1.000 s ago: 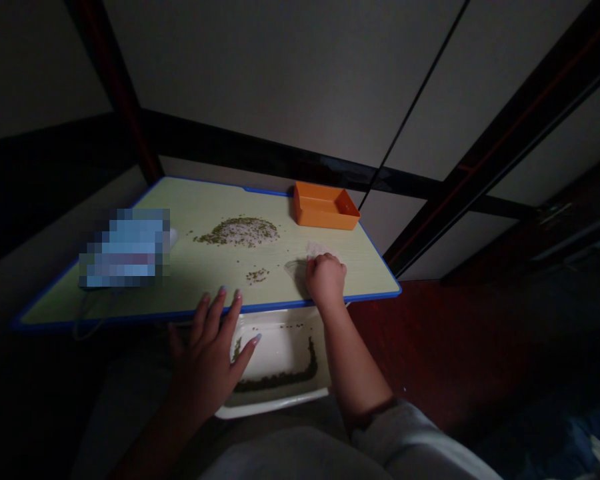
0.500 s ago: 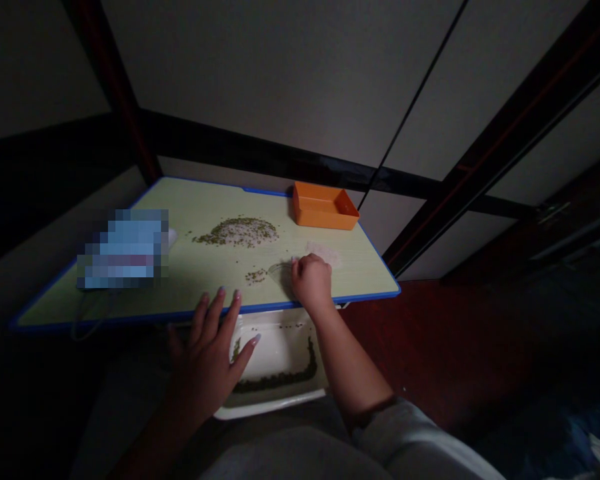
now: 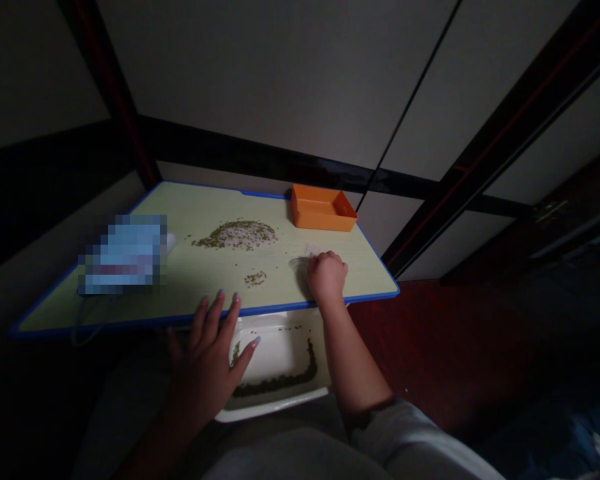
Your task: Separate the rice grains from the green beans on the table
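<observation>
My right hand (image 3: 327, 275) is closed with its knuckles up, low over the right part of the pale yellow table (image 3: 190, 200). A thin curved shape with grey lines shows at its left side, too faint to name. Just beyond the fist lies a thin patch of pale grains (image 3: 311, 249), partly hidden by the hand. My left hand (image 3: 210, 350), fingers spread and holding nothing, rests at the table's front edge, its thumb over a white basin (image 3: 280, 345). Small green beans line the basin's inner sides. On the table lie a mixed pile of green beans and pale grains (image 3: 240, 235) and a smaller bean cluster (image 3: 255, 279).
An orange box (image 3: 325, 220) stands at the table's back right corner. A blurred-out light blue object (image 3: 125, 253) with a cord sits at the left. Behind the table are pale panels (image 3: 280, 80) with dark trim; dark red floor (image 3: 405, 333) shows at right.
My right hand has moved to the right, onto the patch of pale grains, and covers more of it. It has come away from the small bean cluster. My left hand stays in place.
</observation>
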The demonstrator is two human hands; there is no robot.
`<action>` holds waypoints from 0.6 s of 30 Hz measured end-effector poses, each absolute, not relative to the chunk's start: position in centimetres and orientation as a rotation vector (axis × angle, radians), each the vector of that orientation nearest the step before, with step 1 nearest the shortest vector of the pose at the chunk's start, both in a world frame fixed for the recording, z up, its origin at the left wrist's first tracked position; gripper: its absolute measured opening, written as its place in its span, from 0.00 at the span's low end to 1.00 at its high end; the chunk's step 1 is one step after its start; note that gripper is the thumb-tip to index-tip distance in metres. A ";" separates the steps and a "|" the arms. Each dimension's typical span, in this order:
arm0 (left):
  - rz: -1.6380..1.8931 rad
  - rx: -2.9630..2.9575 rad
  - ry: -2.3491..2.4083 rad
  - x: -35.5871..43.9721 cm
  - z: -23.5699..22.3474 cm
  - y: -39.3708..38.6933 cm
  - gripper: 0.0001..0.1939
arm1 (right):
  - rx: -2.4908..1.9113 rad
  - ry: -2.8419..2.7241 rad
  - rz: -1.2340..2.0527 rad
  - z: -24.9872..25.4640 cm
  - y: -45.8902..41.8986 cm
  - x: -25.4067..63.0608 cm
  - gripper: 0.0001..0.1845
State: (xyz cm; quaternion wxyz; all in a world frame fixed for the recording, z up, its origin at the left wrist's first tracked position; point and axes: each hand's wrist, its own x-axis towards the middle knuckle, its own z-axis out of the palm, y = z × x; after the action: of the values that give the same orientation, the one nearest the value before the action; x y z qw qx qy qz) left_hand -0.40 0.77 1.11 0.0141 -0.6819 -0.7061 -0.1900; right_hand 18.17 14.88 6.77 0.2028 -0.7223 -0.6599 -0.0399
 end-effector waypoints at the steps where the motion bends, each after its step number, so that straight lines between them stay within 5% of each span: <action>1: -0.592 -2.125 -2.198 -0.4 1.1 0.8 0.32 | -2.014 -1.823 -0.105 6.8 15.0 18.4 0.17; 18: -0.545 -2.117 -2.206 -0.3 1.5 0.7 0.31 | -1.800 -1.858 -0.144 6.4 14.8 18.8 0.15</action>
State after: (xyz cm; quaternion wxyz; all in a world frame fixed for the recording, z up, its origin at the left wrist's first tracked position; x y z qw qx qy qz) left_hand -0.33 0.66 1.45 0.0180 -0.6817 -0.7101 -0.1755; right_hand 18.80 14.84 6.38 0.2719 -0.6687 -0.6899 -0.0536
